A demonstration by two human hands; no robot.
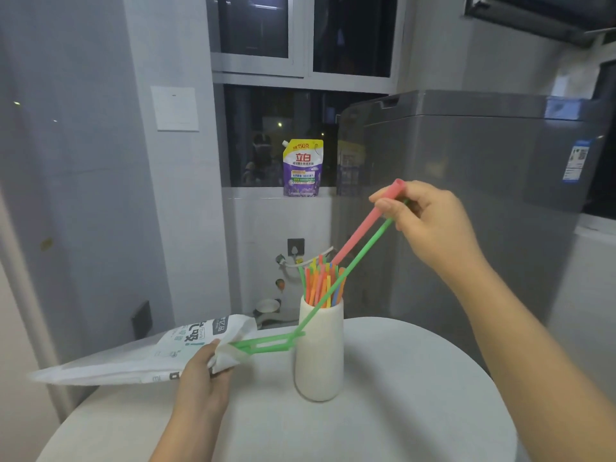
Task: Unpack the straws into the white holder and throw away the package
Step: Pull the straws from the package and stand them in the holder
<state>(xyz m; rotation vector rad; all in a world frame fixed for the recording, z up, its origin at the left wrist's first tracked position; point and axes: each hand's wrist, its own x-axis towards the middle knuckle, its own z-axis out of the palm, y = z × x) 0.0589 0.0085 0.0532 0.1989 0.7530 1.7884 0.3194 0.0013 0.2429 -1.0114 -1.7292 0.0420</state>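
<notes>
right hand (430, 221) raised above holder, fingers pinching pink straw (360, 232) and green straw (350, 268) at top ends | pink tip among straws in white holder (319, 355) on round table (400, 411) | left hand (203, 375) grips package (140, 358) mouth, green straws (266, 343) poking out toward holder

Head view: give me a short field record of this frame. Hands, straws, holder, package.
left hand: grips the open mouth of the package
right hand: pinches the top ends of a pink straw and a green straw
package: white bag, held roughly level above the table edge, green straws sticking out of its mouth
pink straw: lower end among the straws in the holder
green straw: slants down across the front of the holder
white holder: upright on the round table, holds many coloured straws
</notes>
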